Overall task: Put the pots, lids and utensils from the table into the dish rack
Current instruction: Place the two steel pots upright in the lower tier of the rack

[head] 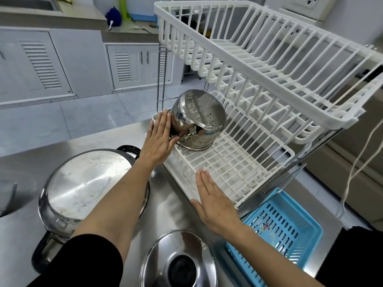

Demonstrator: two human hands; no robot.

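A single wide-angle view looks from the person's head forward and steeply down, close over the steel surface, so both forearms run up from the near edge and the left hand and right hand sit mid-frame. It faces the two-tier white dish rack, which fills the right and far right at close range, its top tier almost at lens height, while a large pot and a lid lie near, cropped low. Beyond, on the far left, the floor and grey cabinets curve with the lens.
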